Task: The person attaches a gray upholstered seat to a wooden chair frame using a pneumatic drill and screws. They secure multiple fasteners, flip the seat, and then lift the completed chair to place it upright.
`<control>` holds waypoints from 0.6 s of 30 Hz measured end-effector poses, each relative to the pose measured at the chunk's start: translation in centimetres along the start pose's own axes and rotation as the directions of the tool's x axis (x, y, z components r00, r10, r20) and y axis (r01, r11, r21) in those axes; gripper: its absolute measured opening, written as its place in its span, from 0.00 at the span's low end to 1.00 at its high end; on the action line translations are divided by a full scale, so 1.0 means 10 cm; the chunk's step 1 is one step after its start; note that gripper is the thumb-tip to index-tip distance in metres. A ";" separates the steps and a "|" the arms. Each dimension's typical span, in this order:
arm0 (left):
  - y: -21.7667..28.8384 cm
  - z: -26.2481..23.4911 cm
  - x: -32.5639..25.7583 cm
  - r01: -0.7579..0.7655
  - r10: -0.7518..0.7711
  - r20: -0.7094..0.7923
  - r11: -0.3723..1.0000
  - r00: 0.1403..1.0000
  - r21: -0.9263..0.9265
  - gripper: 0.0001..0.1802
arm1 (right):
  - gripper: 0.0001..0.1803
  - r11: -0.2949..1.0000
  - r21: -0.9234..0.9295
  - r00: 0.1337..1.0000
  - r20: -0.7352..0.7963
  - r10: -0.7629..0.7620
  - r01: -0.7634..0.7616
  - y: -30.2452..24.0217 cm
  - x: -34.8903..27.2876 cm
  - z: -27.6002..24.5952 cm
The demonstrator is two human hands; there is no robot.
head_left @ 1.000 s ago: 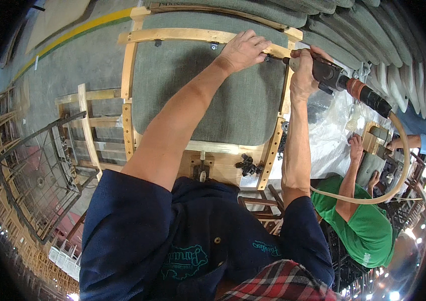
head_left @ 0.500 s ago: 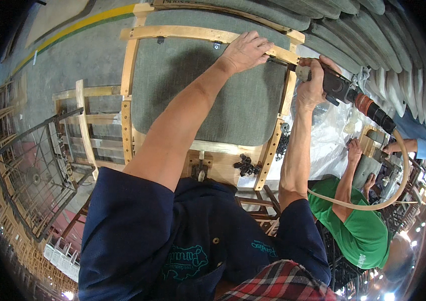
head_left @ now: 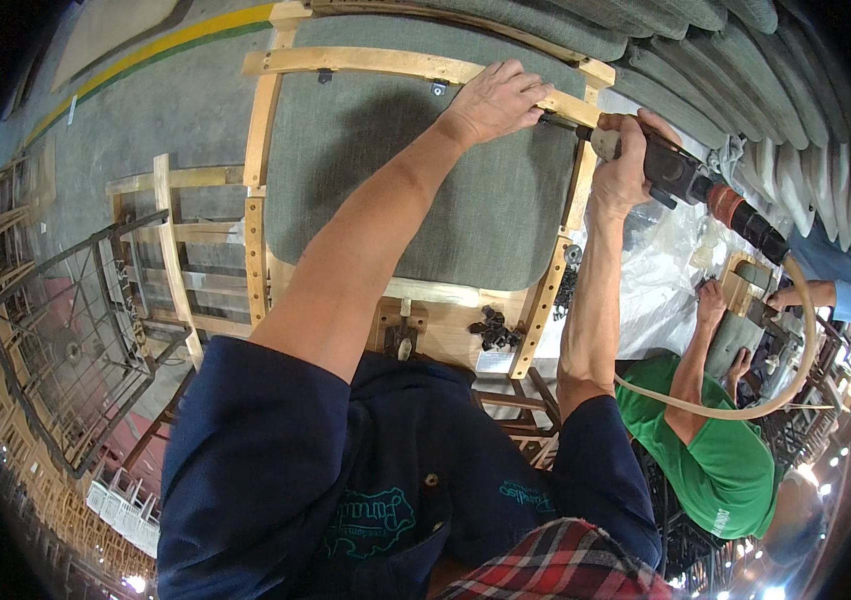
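My right hand (head_left: 621,168) is closed around a black power screwdriver (head_left: 673,172) with an orange band and a hose at its rear. Its long thin bit (head_left: 567,123) points left, toward the fingertips of my left hand (head_left: 497,103). That hand is wrapped over the pale wooden rail (head_left: 375,66) at the far side of a grey-green padded cushion (head_left: 400,190). Whatever sits under the left fingertips is hidden. Small dark brackets, one of them a metal bracket (head_left: 439,88), show along the rail's near edge.
A pile of black fittings (head_left: 494,330) and a clamp (head_left: 404,335) lie on the near wood. Stacked grey cushions (head_left: 705,70) fill the far right. A co-worker in a green shirt (head_left: 705,440) works at right. The hose (head_left: 807,330) loops there; a wire rack (head_left: 70,350) stands left.
Both hands and the screwdriver keep nearly the same place. The wooden frame and cushion sit a few pixels further right in the picture. The co-worker's hands at right have shifted slightly.
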State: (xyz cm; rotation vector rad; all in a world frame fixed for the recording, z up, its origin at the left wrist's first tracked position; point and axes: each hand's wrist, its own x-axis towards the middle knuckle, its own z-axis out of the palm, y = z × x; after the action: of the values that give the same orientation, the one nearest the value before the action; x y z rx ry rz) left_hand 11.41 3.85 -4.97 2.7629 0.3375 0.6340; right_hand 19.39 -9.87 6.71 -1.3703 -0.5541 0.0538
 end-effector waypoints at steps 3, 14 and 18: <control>-0.01 -0.02 0.00 -0.013 0.013 0.002 1.000 1.000 0.005 0.27 | 0.13 0.997 -0.075 1.000 0.016 -0.024 0.025 0.01 0.00 0.00; 0.00 -0.06 0.01 -0.005 0.008 0.054 0.999 0.998 -0.046 0.27 | 0.13 0.987 -0.104 0.985 0.134 -0.112 0.126 0.16 0.07 0.17; 0.01 -0.07 0.01 0.003 0.000 0.039 0.998 0.999 -0.063 0.27 | 0.10 0.986 -0.117 0.985 0.137 -0.107 0.123 0.17 0.14 0.25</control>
State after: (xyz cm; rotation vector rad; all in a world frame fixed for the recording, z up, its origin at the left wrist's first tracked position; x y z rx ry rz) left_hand 11.20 4.00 -4.30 2.7111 0.3056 0.5795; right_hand 20.05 -6.76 5.79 -1.4606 -0.7559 0.0147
